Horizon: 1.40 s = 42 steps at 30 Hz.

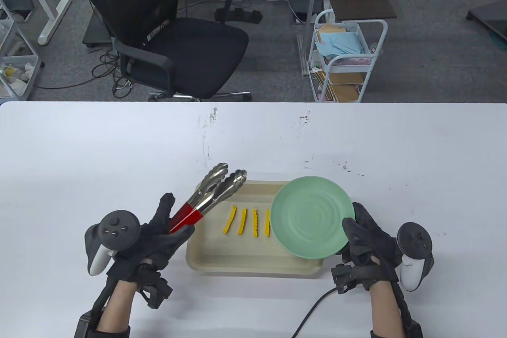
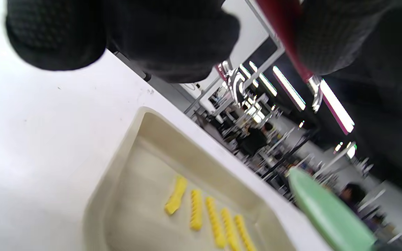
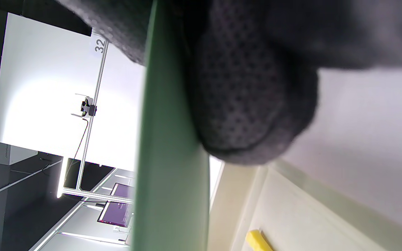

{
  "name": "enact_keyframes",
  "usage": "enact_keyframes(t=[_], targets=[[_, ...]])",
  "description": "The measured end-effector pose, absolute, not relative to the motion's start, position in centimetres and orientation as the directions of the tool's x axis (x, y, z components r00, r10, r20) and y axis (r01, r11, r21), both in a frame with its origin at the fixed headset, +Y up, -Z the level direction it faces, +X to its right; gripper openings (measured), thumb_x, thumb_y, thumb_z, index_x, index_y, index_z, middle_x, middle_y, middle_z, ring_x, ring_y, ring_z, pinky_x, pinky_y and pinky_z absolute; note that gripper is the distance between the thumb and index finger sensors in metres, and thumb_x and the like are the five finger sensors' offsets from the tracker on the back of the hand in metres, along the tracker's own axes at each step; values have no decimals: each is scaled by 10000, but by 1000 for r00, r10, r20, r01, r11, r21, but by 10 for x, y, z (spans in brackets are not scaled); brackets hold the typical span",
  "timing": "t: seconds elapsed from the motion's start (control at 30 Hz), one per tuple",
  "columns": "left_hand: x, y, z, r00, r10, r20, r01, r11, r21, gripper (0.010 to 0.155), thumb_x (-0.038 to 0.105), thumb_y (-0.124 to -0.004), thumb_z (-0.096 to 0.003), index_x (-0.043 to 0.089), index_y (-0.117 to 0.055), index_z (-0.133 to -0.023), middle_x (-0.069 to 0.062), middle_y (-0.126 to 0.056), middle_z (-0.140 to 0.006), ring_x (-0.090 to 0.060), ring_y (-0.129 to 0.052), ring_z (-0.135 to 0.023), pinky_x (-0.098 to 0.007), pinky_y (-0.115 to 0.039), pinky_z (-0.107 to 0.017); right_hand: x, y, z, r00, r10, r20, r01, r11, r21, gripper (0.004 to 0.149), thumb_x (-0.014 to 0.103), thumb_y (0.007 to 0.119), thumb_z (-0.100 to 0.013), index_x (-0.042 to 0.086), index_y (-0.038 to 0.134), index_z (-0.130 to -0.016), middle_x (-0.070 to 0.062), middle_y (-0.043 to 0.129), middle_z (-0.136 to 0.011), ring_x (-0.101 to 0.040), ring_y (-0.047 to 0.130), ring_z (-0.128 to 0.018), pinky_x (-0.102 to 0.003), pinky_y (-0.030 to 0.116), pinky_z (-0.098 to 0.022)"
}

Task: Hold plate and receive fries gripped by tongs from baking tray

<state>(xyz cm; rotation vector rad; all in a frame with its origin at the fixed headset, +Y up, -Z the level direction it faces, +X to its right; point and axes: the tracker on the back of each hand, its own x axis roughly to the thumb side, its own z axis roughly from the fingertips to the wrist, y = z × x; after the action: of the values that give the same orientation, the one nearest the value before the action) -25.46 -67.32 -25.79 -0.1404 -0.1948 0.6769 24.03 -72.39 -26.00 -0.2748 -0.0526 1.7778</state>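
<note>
My left hand (image 1: 158, 231) grips the red handles of steel tongs (image 1: 210, 193), whose tips point up and away over the tray's far left corner; the tips are empty. My right hand (image 1: 362, 235) holds a green plate (image 1: 311, 217) by its right rim, raised and tilted over the right end of a beige baking tray (image 1: 206, 254). Several yellow crinkle fries (image 1: 241, 221) lie side by side in the tray's middle, also in the left wrist view (image 2: 204, 214). The right wrist view shows the plate's edge (image 3: 169, 157) under my gloved fingers (image 3: 250, 104).
The white table (image 1: 99, 155) runs wide on both sides of the tray. A black office chair (image 1: 170, 37) and a white cart (image 1: 344, 60) stand behind the table's far edge. A black cable (image 1: 313, 310) runs from my right wrist to the near edge.
</note>
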Motion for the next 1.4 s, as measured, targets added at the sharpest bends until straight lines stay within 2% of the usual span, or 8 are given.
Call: enact_keyframes(t=[0.07, 0.17, 0.23, 0.47, 0.9, 1.13, 1.27, 1.4], targets=[[-242, -669, -255, 880, 460, 119, -445, 885, -138, 920, 704, -718, -522, 5, -508, -1082, -88, -910, -737, -38, -952, -261, -481, -850, -337, 241, -724, -260, -193, 969, -157, -957, -221, -185, 598, 307, 773, -454, 51, 569, -954, -145, 875, -638, -227, 1071, -153, -299, 916, -38], [-233, -671, -252, 961, 252, 114, -243, 966, -90, 843, 669, -724, -525, 43, -581, -1071, -73, -917, -730, -43, -955, -269, -487, -849, -352, 243, -724, -260, -190, 969, -157, -958, -218, -187, 598, 308, 773, -454, 51, 569, -954, -146, 875, -638, -228, 1071, -152, -298, 916, -38], [-229, -675, -249, 971, 199, 131, -186, 977, -105, 803, 625, -744, -533, 72, -574, -1090, -79, -904, -765, -76, -961, -324, -511, -828, -408, 243, -724, -260, -190, 969, -157, -958, -218, -186, 597, 307, 773, -454, 52, 569, -954, -144, 876, -638, -226, 1071, -151, -296, 916, -36], [-219, -688, -245, 989, 62, 137, -43, 990, -135, 752, 581, -793, -518, 108, -628, -1079, -60, -932, -759, -66, -981, -327, -509, -842, -403, 244, -723, -260, -191, 969, -156, -958, -219, -183, 595, 306, 772, -455, 54, 569, -954, -148, 875, -637, -223, 1070, -148, -294, 914, -34], [-229, -694, -254, 992, 90, 92, -76, 986, -151, 617, 533, -792, -533, 176, -718, -1031, -25, -999, -704, -72, -1038, -308, -486, -857, -433, 244, -725, -261, -192, 967, -168, -958, -222, -181, 595, 305, 773, -454, 50, 571, -953, -150, 875, -636, -219, 1071, -144, -288, 915, -28], [-235, -669, -253, 958, 269, 97, -262, 962, -77, 617, 530, -795, -532, 170, -721, -1028, -27, -1001, -699, -66, -1037, -300, -478, -860, -435, 244, -728, -262, -190, 965, -181, -958, -222, -182, 592, 296, 775, -453, 44, 574, -950, -162, 873, -634, -214, 1080, -145, -278, 928, -25], [-216, -647, -252, 894, 408, 187, -412, 911, -16, 626, 534, -808, -526, 161, -730, -1023, -30, -1006, -689, -64, -1033, -284, -477, -863, -422, 244, -732, -264, -177, 965, -192, -962, -211, -175, 583, 295, 782, -449, 54, 595, -947, -171, 879, -628, -224, 1084, -143, -281, 933, -25], [-181, -638, -253, 867, 419, 270, -417, 906, -67, 625, 534, -808, -527, 163, -728, -1024, -28, -1006, -689, -63, -1030, -282, -479, -862, -423, 243, -736, -266, -154, 966, -207, -969, -188, -158, 582, 290, 785, -447, 40, 601, -941, -177, 883, -621, -223, 1088, -138, -277, 939, -22]])
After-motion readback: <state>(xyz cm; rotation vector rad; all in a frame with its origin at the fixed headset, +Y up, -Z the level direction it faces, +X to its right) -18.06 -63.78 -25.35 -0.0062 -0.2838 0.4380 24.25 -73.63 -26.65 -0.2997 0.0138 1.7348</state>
